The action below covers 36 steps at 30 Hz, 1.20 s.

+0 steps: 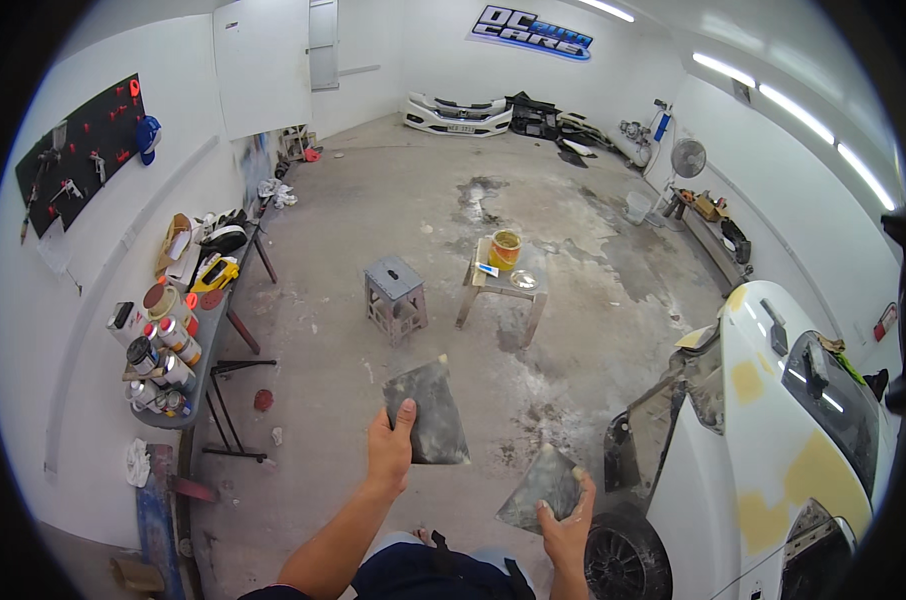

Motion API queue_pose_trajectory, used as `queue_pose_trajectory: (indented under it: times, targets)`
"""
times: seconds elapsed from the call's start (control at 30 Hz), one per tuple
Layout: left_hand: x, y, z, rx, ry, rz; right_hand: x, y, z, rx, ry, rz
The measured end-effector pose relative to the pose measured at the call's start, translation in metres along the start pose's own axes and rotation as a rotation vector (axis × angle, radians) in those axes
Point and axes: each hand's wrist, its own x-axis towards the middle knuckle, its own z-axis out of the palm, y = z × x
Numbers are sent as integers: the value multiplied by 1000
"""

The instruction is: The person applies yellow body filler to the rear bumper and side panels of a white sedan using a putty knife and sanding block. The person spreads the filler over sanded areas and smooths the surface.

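My left hand grips a dark grey, roughly rectangular sheet, thumb on top and fingers hidden beneath. Pale, dusty smears mark its face. A similar dark sheet, smaller in view and slightly bent, sits in my right hand, with the thumb at its lower edge and fingers round its right side. The two sheets are apart, both held out above the floor in front of my body. Whether they are sandpaper or thin plates I cannot tell.
To the right stands a white car body with yellowish patches, beside a wheel. Ahead are a grey stool and a small table bearing a yellow can. Cans crowd a bench at left. A white bumper lies far back.
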Motion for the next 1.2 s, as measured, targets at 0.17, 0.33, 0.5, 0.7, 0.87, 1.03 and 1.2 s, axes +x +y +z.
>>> queue_pose_trajectory:
  times: [0.17,0.33,0.5,0.7,0.87,1.03,1.2]
  targets:
    - [62,-4,0,-260,-59,-334,91,-27,90,355,-61,195]
    - [147,-37,27,-349,-206,-350,185,0,164,430,-47,293]
    - [285,-70,78,-73,-175,-456,306,53,231,383,-375,524]
    - [455,-81,113,118,-79,-285,459,59,299,720,-439,547]
    - [608,-57,124,361,15,-138,567,63,362,592,-484,544]
    - [802,1,119,-57,274,-3,686,101,408,858,-141,578]
    - [917,-60,180,-216,-111,-392,801,104,487,574,-103,611]
